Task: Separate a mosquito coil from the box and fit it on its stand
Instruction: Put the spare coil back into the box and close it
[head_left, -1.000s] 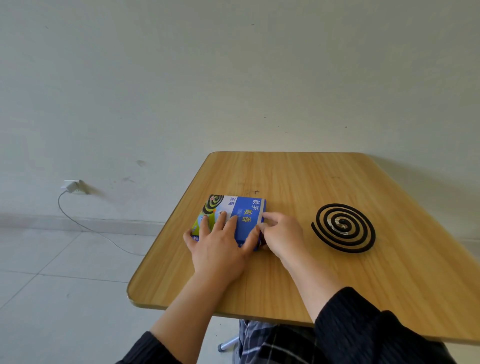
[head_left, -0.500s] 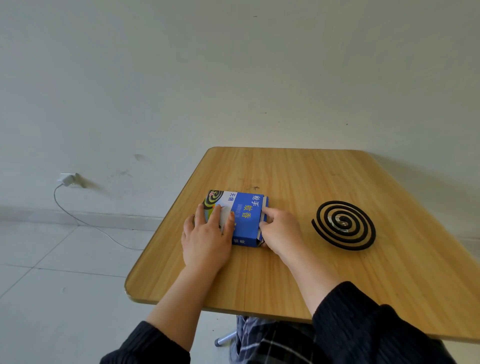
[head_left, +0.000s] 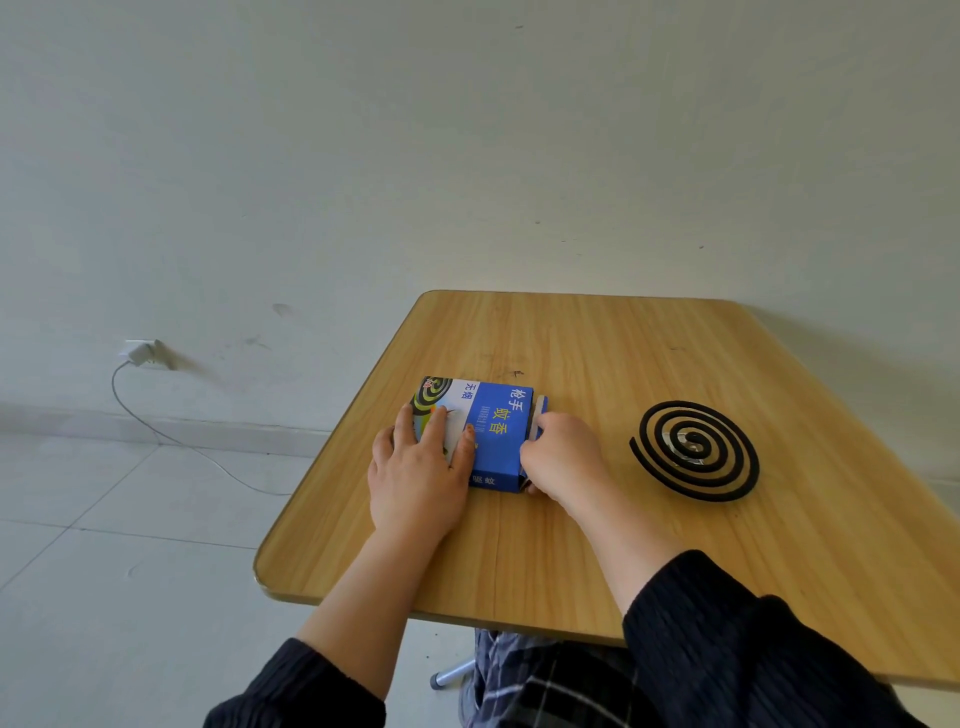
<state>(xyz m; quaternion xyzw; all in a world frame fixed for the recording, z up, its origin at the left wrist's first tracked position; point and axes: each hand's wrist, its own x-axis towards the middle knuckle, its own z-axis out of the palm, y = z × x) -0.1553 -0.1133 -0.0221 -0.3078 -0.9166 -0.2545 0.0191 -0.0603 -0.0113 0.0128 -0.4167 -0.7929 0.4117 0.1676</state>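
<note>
A blue and white mosquito coil box (head_left: 496, 431) lies flat on the wooden table (head_left: 597, 545), near its left edge. My left hand (head_left: 418, 478) rests on the box's left half with straight fingers pressing it down. My right hand (head_left: 563, 457) is at the box's right end, its fingers curled against the flap (head_left: 540, 413) that stands slightly out; its fingertips are hidden. A black spiral mosquito coil (head_left: 693, 449) sits to the right of the box, raised on a small metal stand (head_left: 688, 451) seen through its centre.
The table's front and left edges are close to my arms. A white wall stands behind the table. A plug with a white cable (head_left: 137, 353) is in the wall at the left, above a tiled floor. A metal leg (head_left: 452, 675) shows under the table.
My left hand slid left and back along the box top. My right hand stayed at the right end, where the flap now stands slightly out.
</note>
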